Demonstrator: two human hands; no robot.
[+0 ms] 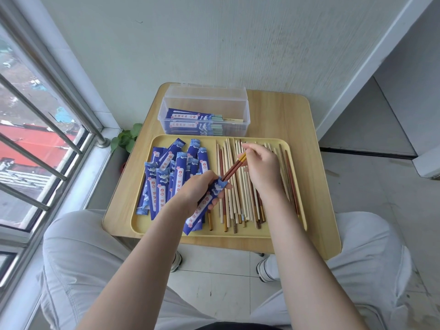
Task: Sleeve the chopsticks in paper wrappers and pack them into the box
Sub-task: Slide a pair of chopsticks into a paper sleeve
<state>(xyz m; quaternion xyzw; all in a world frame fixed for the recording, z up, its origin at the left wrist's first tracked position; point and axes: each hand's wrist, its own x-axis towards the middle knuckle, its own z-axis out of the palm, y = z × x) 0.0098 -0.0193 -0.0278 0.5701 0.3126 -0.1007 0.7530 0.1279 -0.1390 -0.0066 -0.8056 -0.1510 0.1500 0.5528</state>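
My left hand point(198, 189) grips a blue paper wrapper point(204, 206) that slants down over the tray's near edge. A pair of dark red chopsticks with yellow ends point(234, 166) pokes into the wrapper's upper mouth, and my right hand point(260, 167) pinches their top end. On the yellow tray point(142, 225), a heap of several empty blue wrappers point(166, 172) lies on the left. Several loose chopsticks point(238, 206) lie in a row on the right. The clear plastic box point(204, 115) stands behind the tray, lid up, with several sleeved pairs inside.
The tray sits on a small wooden table point(316, 163) against a white wall. A window with metal bars point(35, 139) is at my left, a small green plant point(127, 138) beside the table's left edge. My knees flank the table's near edge.
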